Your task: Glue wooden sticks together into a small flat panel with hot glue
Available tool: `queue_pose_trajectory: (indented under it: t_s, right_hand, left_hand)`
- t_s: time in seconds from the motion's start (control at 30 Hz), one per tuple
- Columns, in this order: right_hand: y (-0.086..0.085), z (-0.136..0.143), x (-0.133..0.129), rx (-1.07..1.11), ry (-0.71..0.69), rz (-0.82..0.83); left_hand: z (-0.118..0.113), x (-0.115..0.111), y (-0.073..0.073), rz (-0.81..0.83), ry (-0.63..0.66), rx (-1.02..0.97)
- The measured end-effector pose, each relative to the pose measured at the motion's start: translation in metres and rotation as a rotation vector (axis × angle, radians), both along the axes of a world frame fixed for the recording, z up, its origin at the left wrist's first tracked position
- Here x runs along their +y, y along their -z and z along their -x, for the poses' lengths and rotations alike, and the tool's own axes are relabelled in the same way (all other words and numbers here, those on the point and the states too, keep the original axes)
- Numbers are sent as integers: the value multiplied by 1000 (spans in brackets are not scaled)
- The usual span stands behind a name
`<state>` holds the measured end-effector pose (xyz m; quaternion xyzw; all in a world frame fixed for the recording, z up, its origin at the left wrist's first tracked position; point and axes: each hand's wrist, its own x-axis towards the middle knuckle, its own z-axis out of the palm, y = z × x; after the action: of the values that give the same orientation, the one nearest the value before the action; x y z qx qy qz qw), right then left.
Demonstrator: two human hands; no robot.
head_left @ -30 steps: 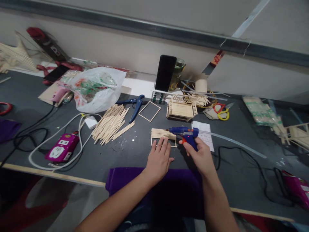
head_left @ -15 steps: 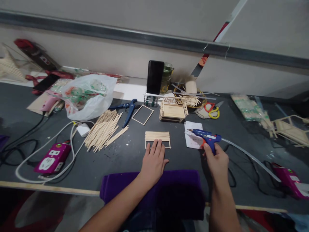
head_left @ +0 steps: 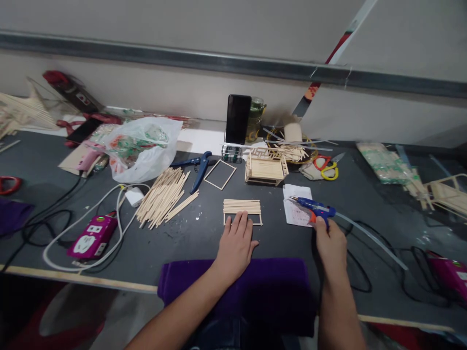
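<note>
My left hand (head_left: pixel 237 243) lies flat, its fingers stretched over the near part of a small wooden stick frame (head_left: pixel 242 206). Sticks sit side by side across the far half of that frame; the near half is partly hidden by my fingers. In my right hand (head_left: pixel 331 243) is a blue hot glue gun (head_left: pixel 314 206), my fingers wrapped round its handle. Its nozzle points left above a sheet of paper (head_left: pixel 297 218), and a clear glue stick (head_left: pixel 372 239) trails from its back.
Loose wooden sticks (head_left: pixel 162 197) lie left, beside a blue cutter (head_left: pixel 200 172) and an empty stick frame (head_left: pixel 220 174). Behind stand a stick-built model (head_left: pixel 266 169) and a phone (head_left: pixel 238 119). Scissors (head_left: pixel 328 167) lie right. A magenta power strip (head_left: pixel 93 236) with cables sits left; a purple cloth (head_left: pixel 182 277) lies in front.
The whole view has shifted, so things appear a little further right. The glue gun's nose has tipped slightly lower over the paper. My left hand stays on the stick frame.
</note>
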<state>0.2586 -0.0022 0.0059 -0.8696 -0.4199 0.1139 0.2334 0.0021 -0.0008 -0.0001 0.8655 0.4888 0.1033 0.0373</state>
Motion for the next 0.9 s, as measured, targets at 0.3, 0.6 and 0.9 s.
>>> queue_pose_trajectory:
  t_s: [0.3,0.6,0.9]
  right_hand:
    - [1,4,1,-39,6,-8]
    - [10,3,-1,-218,-37,-16]
    - [-11,51,-6,-298,-558,-465]
  left_hand:
    - [-1,0,0,16,-3,2]
    - [-1,0,0,22,-5,3]
    - [-1,0,-2,34,-8,15]
